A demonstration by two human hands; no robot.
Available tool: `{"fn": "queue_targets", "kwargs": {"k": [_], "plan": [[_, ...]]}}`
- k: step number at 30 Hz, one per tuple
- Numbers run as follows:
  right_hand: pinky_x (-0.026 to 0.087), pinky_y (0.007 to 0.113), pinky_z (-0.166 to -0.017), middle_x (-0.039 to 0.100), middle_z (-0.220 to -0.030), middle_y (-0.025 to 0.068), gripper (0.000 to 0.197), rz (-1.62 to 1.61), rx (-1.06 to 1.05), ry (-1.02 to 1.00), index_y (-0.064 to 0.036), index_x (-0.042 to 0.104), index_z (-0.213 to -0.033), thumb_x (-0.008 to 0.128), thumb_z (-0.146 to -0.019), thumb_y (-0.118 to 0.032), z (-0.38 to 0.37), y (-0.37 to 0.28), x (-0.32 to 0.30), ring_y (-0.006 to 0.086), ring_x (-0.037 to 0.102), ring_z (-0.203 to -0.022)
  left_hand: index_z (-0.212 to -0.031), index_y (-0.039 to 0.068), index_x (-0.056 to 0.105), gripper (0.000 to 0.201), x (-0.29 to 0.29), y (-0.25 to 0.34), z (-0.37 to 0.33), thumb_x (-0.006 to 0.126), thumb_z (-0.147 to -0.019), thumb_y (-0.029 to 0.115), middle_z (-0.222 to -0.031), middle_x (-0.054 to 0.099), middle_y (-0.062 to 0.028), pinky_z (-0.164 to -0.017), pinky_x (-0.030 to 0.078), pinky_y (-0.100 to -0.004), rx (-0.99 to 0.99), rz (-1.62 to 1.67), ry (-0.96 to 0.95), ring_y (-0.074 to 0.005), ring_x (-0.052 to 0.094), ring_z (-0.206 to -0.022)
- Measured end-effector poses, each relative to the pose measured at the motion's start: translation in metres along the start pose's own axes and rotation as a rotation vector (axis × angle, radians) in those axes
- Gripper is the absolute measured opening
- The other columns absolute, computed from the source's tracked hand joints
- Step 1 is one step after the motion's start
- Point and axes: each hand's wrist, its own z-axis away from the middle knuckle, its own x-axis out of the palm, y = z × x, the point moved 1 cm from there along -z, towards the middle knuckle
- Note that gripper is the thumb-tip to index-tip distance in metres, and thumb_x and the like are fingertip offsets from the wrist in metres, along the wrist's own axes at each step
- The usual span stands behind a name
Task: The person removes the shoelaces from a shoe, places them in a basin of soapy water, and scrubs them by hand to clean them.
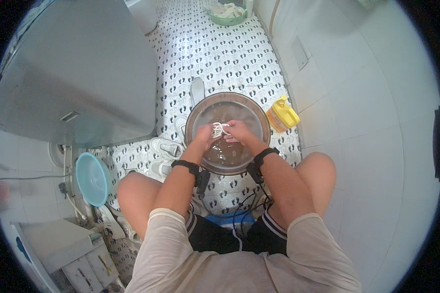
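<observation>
Both hands hold a bundle of white shoelaces [218, 129] above a round brown basin [259, 113] on the floor between my knees. Brownish water [225, 157] lies in the basin below. My left hand [204, 135] is closed round the left side of the looped laces. From the right, my right hand [238, 132] pinches the same bundle, with some of its lower fingers partly extended. Pale shoes [166, 148] sit on the floor just left of the basin. A yellow jug-shaped bottle [283, 116] stands to its right.
A large grey appliance [78, 63] fills the upper left. Behind the basin lies a flat grey-white piece [197, 90]. A light-blue basin [92, 179] leans at the left. Far off, a green basin [230, 21] holds white cloth. A tiled wall [347, 93] rises along the right.
</observation>
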Motion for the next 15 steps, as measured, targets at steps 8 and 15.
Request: {"fn": "queue_targets", "kwargs": {"k": [8,15], "plan": [[0.051,0.037,-0.073,0.058,-0.094,0.0066,0.033,-0.045,-0.093,0.014,-0.0056,0.051,-0.107,0.045,-0.089,-0.033,0.046,-0.042,0.007,0.0192,0.060,-0.081,-0.104,-0.002,0.051,0.025,0.048,0.035,0.063,0.039,-0.087,0.012,-0.097,0.057,-0.0132,-0.071,0.051,-0.0327,0.168,0.027,-0.099,-0.0212,0.059,-0.084],[0.051,0.038,-0.073,0.059,-0.089,0.0079,0.036,-0.365,-0.196,-0.167,-0.0056,0.051,-0.103,0.038,-0.092,-0.038,0.107,-0.101,0.022,0.0191,0.060,-0.080,-0.103,-0.002,0.053,0.024,0.090,0.080,0.128,0.040,-0.085,0.008,-0.093,0.058,-0.0107,-0.072,0.046,-0.0325,0.393,-0.086,-0.208,-0.0194,0.057,-0.081]]}}
